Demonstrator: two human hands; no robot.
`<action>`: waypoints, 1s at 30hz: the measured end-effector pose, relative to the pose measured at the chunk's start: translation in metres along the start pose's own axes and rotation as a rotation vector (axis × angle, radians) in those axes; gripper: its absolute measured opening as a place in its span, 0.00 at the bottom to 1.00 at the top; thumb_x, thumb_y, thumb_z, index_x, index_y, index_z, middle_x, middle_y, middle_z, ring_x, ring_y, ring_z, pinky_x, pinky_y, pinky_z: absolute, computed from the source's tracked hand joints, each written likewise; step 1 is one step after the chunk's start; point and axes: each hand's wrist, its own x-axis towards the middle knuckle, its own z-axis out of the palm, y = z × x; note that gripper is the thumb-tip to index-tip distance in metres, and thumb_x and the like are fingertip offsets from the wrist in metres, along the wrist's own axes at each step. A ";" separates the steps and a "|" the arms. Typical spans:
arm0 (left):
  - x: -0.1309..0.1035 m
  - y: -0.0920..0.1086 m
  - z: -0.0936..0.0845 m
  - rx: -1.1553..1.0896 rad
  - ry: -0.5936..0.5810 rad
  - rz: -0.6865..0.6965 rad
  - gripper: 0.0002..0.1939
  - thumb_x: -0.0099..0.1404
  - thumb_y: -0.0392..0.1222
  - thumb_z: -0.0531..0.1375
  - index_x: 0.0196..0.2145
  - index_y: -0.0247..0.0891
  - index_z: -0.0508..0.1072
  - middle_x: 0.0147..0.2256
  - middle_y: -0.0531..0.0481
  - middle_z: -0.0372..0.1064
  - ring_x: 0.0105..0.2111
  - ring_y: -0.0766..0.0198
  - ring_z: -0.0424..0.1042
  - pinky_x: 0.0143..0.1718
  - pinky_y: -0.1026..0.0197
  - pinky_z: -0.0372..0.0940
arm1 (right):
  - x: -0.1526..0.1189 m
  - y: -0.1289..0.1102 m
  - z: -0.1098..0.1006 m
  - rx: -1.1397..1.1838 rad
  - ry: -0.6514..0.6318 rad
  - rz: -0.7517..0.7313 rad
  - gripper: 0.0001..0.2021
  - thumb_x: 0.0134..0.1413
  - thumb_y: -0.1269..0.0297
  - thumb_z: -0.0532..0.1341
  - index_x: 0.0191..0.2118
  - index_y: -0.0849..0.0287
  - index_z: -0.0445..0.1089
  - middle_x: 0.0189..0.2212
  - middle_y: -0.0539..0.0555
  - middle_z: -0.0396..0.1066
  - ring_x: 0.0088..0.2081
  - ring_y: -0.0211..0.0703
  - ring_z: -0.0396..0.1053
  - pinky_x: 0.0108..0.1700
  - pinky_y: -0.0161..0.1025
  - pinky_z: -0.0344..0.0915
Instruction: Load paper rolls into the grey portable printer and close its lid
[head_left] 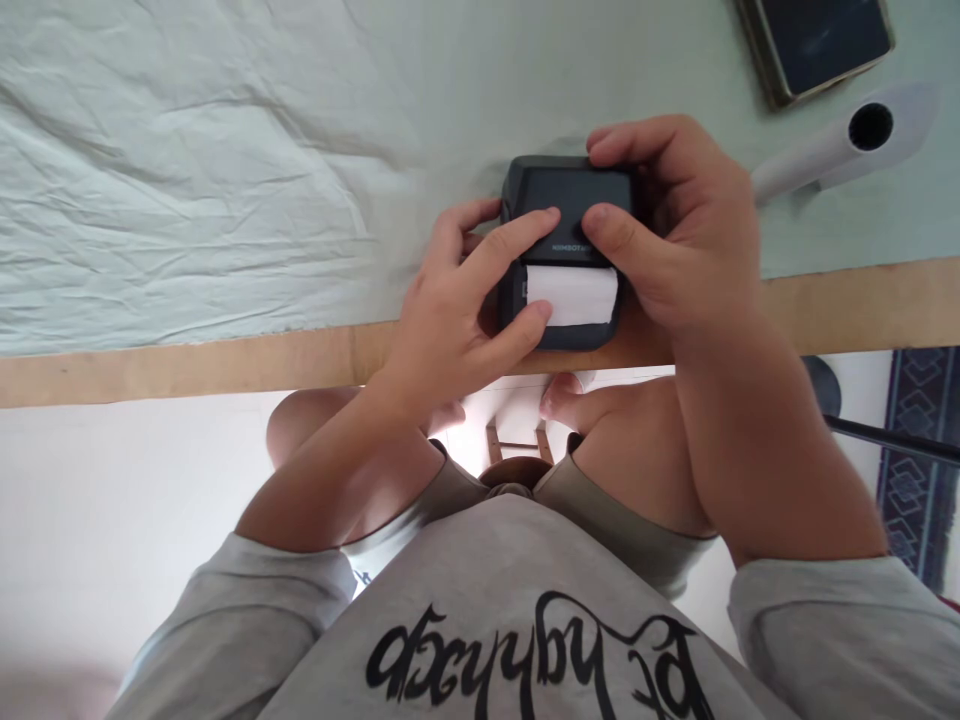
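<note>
A small dark portable thermal printer (568, 200) sits at the table's front edge, between my two hands. White paper (581, 293) shows at its near end. My right hand (679, 220) grips the printer's right side, with the thumb on its top and the fingers round the far corner. My left hand (480, 280) holds the left side; one finger lies on the top cover and the thumb touches the paper's left edge. The printer's underside is hidden from view.
To the right of my right hand lies a white paper roll (810, 155) with a dark core. A phone (825, 40) rests farther back. The pale green cloth (225, 180) is wrinkled on the left. A wooden table edge (187, 362) runs along the front.
</note>
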 end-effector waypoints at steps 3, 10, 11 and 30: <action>0.000 -0.001 0.001 0.004 0.000 -0.002 0.25 0.66 0.51 0.61 0.60 0.50 0.67 0.60 0.43 0.61 0.56 0.47 0.69 0.48 0.50 0.73 | 0.000 -0.003 -0.002 0.015 -0.029 -0.012 0.13 0.57 0.60 0.65 0.47 0.55 0.70 0.44 0.51 0.73 0.46 0.42 0.71 0.53 0.44 0.67; 0.000 -0.003 0.003 0.020 0.054 0.052 0.24 0.65 0.52 0.62 0.58 0.48 0.70 0.57 0.41 0.63 0.55 0.48 0.69 0.46 0.51 0.74 | 0.004 -0.011 -0.007 -0.106 -0.128 -0.037 0.08 0.58 0.62 0.64 0.44 0.49 0.72 0.48 0.51 0.74 0.56 0.46 0.70 0.61 0.49 0.65; 0.000 -0.003 0.003 0.019 0.058 0.063 0.24 0.65 0.51 0.62 0.57 0.46 0.71 0.57 0.41 0.63 0.56 0.48 0.69 0.46 0.51 0.74 | 0.005 -0.012 -0.008 -0.116 -0.137 -0.034 0.08 0.58 0.62 0.64 0.43 0.48 0.72 0.49 0.50 0.75 0.58 0.46 0.70 0.62 0.49 0.65; -0.008 0.001 -0.001 0.159 -0.118 -0.001 0.51 0.60 0.59 0.66 0.71 0.46 0.44 0.68 0.38 0.54 0.65 0.40 0.60 0.62 0.38 0.65 | -0.006 -0.013 -0.003 -0.082 -0.060 0.066 0.16 0.56 0.65 0.57 0.51 0.49 0.64 0.53 0.52 0.70 0.53 0.47 0.70 0.57 0.50 0.67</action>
